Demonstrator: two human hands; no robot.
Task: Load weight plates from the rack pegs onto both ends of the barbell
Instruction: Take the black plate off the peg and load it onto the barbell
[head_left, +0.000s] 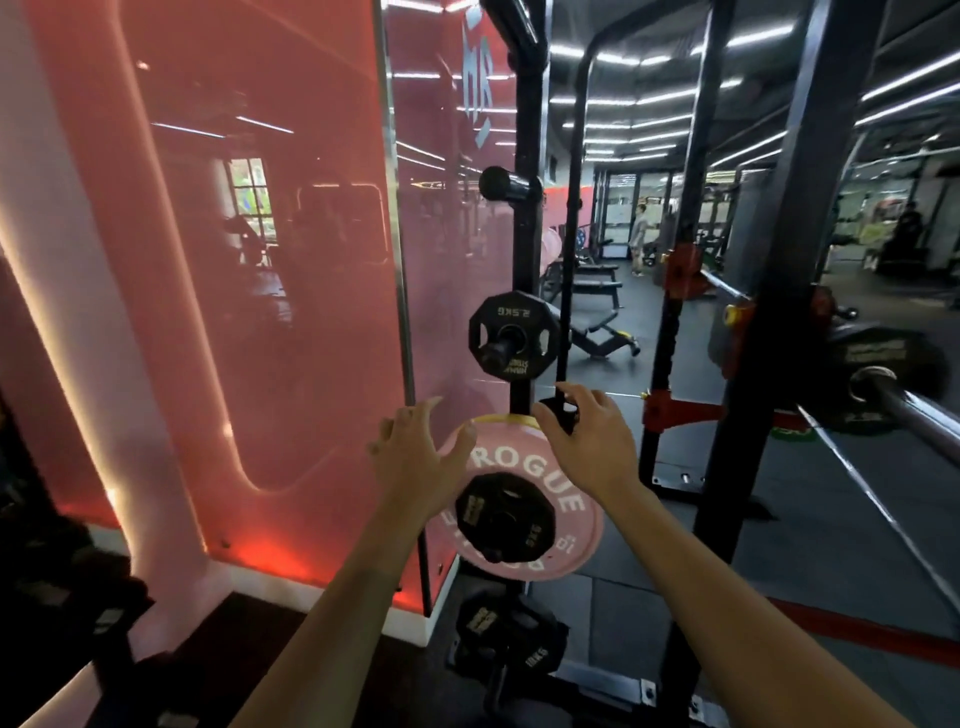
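Note:
A black rack post (527, 208) carries plates on side pegs. A small black 2.5 kg plate (514, 335) hangs on a middle peg. Below it a pink ROGUE plate (582, 540) sits on a lower peg with a black 5 kg plate (501, 517) in front of it. A black 10 kg plate (511, 642) hangs lowest. My left hand (415, 452) is spread open at the pink plate's upper left rim, thumb touching it. My right hand (587, 436) is open with bent fingers at its upper right rim. The barbell (914, 410) lies at right with a dark plate (878, 374) on it.
A red glossy wall panel (234, 260) stands close on the left. An empty peg (506, 184) sticks out higher on the post. Black rack uprights (774, 312) with red brackets stand to the right. Benches and a person are far back.

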